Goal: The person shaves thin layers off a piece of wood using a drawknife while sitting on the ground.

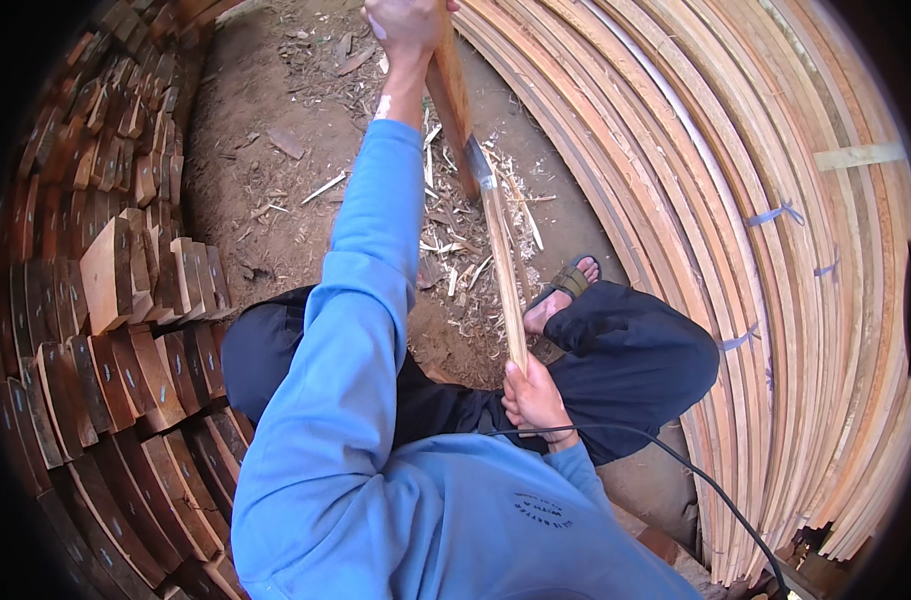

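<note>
High in the view, my left hand (408, 22) is closed around the upper part of a reddish-brown wooden board (452, 100), which stands tilted with its lower end by the ground. My right hand (538, 397) grips the near end of a long, pale wooden handle, low in front of my body. This handle belongs to a bladed hand tool (503, 255) with a short metal head at its far end. The metal lies against the board's right edge; its exact blade shape is hard to make out.
Wood shavings (466, 240) and splinters litter the dirt floor between my legs. Stacked wooden blocks (116, 370) rise along the left. Long, thin wood strips (676, 200), tied in places, curve along the right. A black cable (696, 470) runs across my right wrist. My sandaled foot (566, 290) is near the shavings.
</note>
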`<state>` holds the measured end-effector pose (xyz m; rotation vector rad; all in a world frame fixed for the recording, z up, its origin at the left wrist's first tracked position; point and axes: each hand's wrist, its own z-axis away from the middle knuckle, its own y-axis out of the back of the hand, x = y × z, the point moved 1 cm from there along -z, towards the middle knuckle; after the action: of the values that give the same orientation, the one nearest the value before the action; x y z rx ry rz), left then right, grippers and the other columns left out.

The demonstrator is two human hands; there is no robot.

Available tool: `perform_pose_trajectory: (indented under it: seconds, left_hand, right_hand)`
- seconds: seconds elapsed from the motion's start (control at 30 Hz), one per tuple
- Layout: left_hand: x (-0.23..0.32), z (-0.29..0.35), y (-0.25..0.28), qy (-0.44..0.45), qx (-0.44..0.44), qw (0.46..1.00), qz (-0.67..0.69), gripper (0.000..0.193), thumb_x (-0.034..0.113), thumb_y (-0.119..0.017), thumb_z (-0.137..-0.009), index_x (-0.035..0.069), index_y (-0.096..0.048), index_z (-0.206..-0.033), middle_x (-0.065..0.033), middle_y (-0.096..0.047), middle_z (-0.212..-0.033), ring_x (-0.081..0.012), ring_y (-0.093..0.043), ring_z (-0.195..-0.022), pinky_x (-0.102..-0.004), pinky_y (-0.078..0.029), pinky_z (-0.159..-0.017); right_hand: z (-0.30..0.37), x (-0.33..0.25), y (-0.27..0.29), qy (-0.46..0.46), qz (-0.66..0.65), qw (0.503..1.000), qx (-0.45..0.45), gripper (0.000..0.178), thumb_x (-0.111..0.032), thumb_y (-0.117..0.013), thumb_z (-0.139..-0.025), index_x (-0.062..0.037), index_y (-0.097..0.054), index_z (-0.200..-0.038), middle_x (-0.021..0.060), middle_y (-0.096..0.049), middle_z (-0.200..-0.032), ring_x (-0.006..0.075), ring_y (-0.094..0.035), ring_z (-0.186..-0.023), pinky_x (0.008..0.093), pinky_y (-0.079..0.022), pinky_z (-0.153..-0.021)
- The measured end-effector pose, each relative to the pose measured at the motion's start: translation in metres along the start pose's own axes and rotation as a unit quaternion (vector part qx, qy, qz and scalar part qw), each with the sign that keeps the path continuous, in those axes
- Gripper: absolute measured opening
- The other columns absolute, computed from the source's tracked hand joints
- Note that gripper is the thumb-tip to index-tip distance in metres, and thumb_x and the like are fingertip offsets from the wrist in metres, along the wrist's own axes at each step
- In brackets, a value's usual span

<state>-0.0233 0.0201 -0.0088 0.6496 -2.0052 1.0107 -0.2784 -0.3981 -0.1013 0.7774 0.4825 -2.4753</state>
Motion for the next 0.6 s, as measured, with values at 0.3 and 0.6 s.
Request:
perform_pose_trajectory:
  seconds: [0.3,0.6]
  left_hand:
    - [0.003,0.011,-0.007,-0.03,-0.011,0.999,-0.007,0.016,0.012,-0.076,-0.087,-0.004,-0.071,-0.09,-0.0063,-0.066,-0.067,-0.0151,-0.064,-0.055,-0.0304,-0.052,-0.05]
    - [0.015,0.014,-0.007,-0.033,-0.012,0.999,-0.016,0.018,0.013,-0.076,-0.088,-0.004,-0.071,-0.088,-0.006,-0.067,-0.068,-0.0148,-0.064,-0.056,-0.0309,-0.052,-0.05]
  right_hand:
    - [0.003,-0.005,0.006,-0.017,-0.012,1.0,-0.015,0.015,-0.024,-0.046,-0.112,-0.0133,-0.04,-0.103,-0.0017,-0.04,-0.068,0.0068,-0.036,-0.046,0.0251,-0.031,-0.037]
    - [0.002,0.0,0.005,-0.005,-0.005,1.0,-0.023,0.01,-0.025,-0.044,-0.112,-0.015,-0.043,-0.11,-0.0019,-0.04,-0.068,0.0067,-0.036,-0.047,0.0243,-0.031,-0.037]
